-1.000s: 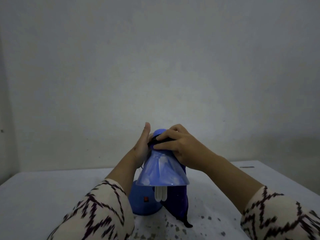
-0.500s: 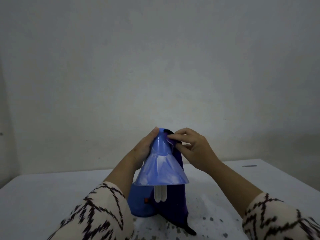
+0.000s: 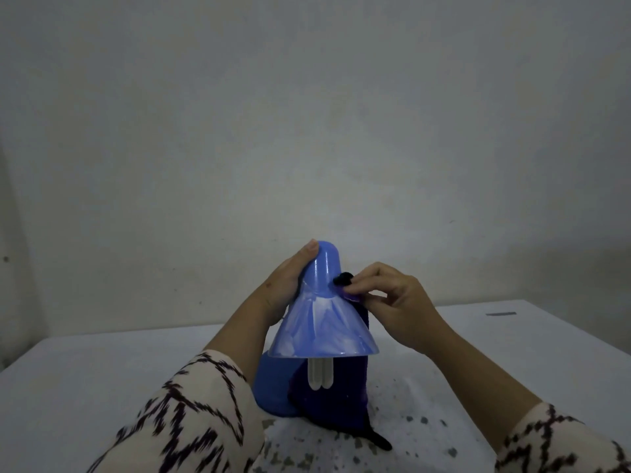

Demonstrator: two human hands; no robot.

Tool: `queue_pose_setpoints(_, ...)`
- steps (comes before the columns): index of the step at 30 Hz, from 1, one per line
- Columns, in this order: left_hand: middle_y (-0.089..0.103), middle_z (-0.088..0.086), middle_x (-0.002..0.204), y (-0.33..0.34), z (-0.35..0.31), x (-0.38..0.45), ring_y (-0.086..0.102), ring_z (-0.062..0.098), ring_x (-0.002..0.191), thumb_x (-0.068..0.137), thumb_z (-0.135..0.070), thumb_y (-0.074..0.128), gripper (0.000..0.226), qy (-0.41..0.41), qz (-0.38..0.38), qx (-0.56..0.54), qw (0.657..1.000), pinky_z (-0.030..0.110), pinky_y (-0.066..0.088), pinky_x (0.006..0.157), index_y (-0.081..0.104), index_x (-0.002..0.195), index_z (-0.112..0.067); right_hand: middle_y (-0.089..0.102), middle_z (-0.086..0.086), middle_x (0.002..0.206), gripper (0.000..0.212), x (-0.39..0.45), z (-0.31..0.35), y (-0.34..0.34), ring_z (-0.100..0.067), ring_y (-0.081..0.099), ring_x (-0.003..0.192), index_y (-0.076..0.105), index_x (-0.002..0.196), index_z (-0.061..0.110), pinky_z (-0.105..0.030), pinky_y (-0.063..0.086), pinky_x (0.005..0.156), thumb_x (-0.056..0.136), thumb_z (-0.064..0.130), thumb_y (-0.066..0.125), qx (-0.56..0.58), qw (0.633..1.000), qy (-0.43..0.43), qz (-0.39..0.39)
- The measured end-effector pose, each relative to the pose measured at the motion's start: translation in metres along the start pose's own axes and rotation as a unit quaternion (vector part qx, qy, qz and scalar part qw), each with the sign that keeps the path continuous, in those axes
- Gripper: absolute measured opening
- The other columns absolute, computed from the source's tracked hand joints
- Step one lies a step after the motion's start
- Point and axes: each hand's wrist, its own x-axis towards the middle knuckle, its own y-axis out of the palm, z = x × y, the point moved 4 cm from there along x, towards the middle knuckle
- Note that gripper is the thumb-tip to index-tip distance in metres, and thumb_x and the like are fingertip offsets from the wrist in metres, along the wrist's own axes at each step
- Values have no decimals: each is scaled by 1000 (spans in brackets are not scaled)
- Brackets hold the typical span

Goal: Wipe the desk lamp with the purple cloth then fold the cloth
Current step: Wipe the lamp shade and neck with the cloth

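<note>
Two hands on one blue desk lamp (image 3: 322, 322), which stands upright on the tabletop (image 3: 85, 377) just below frame centre. Cone shade streaked white, white tube bulb (image 3: 320, 373) hanging under its rim, round blue base (image 3: 271, 387) at 7 o'clock from the shade. Purple cloth (image 3: 338, 390) hangs behind and below the shade at its 5 o'clock side, draping down to the tabletop, a dark tail of it lying flat toward 5 o'clock. Top edge of cloth bunched at the shade neck, 3 o'clock side.

Right hand (image 3: 396, 302) at 3 o'clock of the neck, fingers (image 3: 358, 283) curled and pinching the cloth's top edge against the shade. Left hand (image 3: 290, 285) at 9 o'clock, fingers wrapped round the neck, thumb tip up at the crown, gripping the lamp. Both forearms come in from 7 and 5 o'clock, sleeves cream with dark zigzag pattern.

Tabletop pale grey-white, matte, with a scatter of small dark flecks (image 3: 423, 421) near the lamp at 5 to 6 o'clock. One short dark mark (image 3: 501, 314) on the far right of the tabletop, 3 o'clock. Back wall (image 3: 307, 131) plain, off-white, dim, unevenly lit, meets tabletop at its far edge. Room dim overall.
</note>
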Motion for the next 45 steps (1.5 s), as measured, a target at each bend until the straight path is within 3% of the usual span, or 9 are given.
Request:
queue_pose_setpoints(2,67,8,82,2,0,1,63,23,77,68,-63,48,59,-5,3,-3,1000,38,47,84,64,90,-11,60,4,92,50,3,2,-4,-4,59,88,68,87,27,-22,54,75,80,-19,52,-14,1000,-1,8)
queue_pose_setpoints(6,68,7,86,5,-2,1,63,22,79,74,-61,48,54,12,13,-15,1000,36,48,83,67,94,-14,57,2,98,39,19,10,-1,-3,56,91,65,106,21,-8,47,71,86,-10,50,-36,998,-5,-41)
queue_pose_setpoints(9,68,6,84,2,-3,-1,63,20,76,74,-61,49,50,20,9,-29,999,33,48,77,68,91,-17,54,1,104,35,27,12,6,-4,54,96,65,111,15,-7,45,74,89,-7,48,-39,999,-5,-36)
queue_pose_setpoints(15,65,12,87,-1,0,-4,61,27,81,69,-62,50,61,-2,5,-22,1000,43,44,88,64,94,-9,55,10,101,39,8,10,8,-4,56,98,71,98,16,-17,47,88,84,-14,50,-40,998,-26,28)
queue_pose_setpoints(20,64,11,84,1,0,-4,60,26,79,65,-64,52,62,-10,-11,-18,1000,42,44,88,62,93,-9,60,10,95,51,-1,7,0,1,59,90,68,91,26,-13,49,79,81,-19,48,18,999,17,47)
queue_pose_setpoints(25,67,9,89,0,-1,-6,62,24,81,71,-62,50,58,10,4,-22,1000,39,47,85,66,98,-13,60,8,97,37,18,4,3,-4,59,89,65,104,25,-9,48,70,87,-5,53,33,995,39,-84)
queue_pose_setpoints(31,69,8,88,-5,0,-6,65,22,79,72,-63,50,57,16,1,-32,999,36,49,79,68,97,-14,64,0,104,41,19,-5,14,-10,63,95,66,98,27,-20,51,85,84,-10,54,95,991,62,-67)
queue_pose_setpoints(37,68,7,79,-4,3,-4,65,21,73,69,-64,50,58,-1,7,-28,1000,34,51,75,65,91,-12,67,0,90,36,1,-13,8,-10,64,83,71,82,18,-21,51,73,81,-14,56,150,985,82,-28)
queue_pose_setpoints(45,70,6,85,-5,3,-6,66,20,75,71,-64,53,53,16,-8,-43,999,35,51,75,70,93,-19,66,-2,107,41,32,-6,12,-20,63,101,67,97,31,-35,51,91,86,-6,55,125,986,85,-76)
